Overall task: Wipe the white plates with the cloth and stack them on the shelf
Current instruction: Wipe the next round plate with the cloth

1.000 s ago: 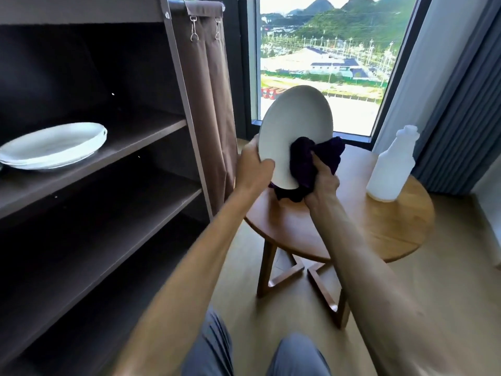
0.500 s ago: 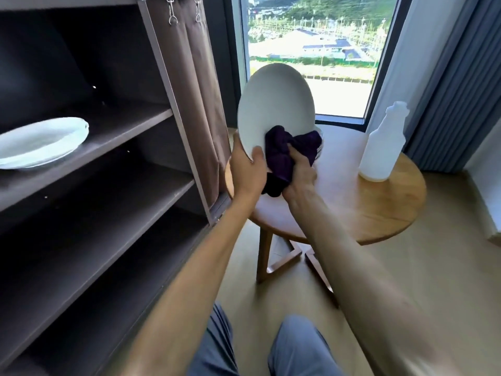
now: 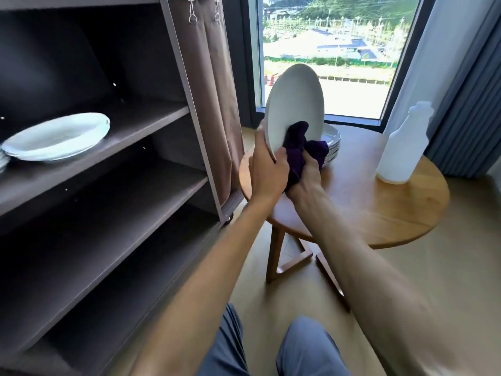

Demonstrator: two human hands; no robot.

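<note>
— So, where is the plate (image 3: 294, 104)?
— Held up on edge over the left rim of the round table (image 3: 379, 213), tilted, its top against the window (image 3: 339, 50). The left hand (image 3: 267, 172) grips its lower edge, thumb on the near face, fingers curled behind.
— And the cloth (image 3: 301, 150)?
— Dark purple, bunched in the right hand (image 3: 309, 180), whose fingers are closed round it; it presses on the plate's lower face.
— What is close to the edges?
— Just behind the plate's lower rim sits a stack of white plates (image 3: 332, 145) on the table. The two hands touch or nearly touch. A white bottle (image 3: 401, 147) stands well apart at the table's right side, near the grey curtain (image 3: 466, 104).
— Room on the shelf (image 3: 122, 123)?
— Two or more white plates (image 3: 57, 137) lie stacked at its left end; the board to their right is bare up to the frame post (image 3: 189, 104). A brown cover (image 3: 217, 90) hangs between the post and the table, near the left hand.
</note>
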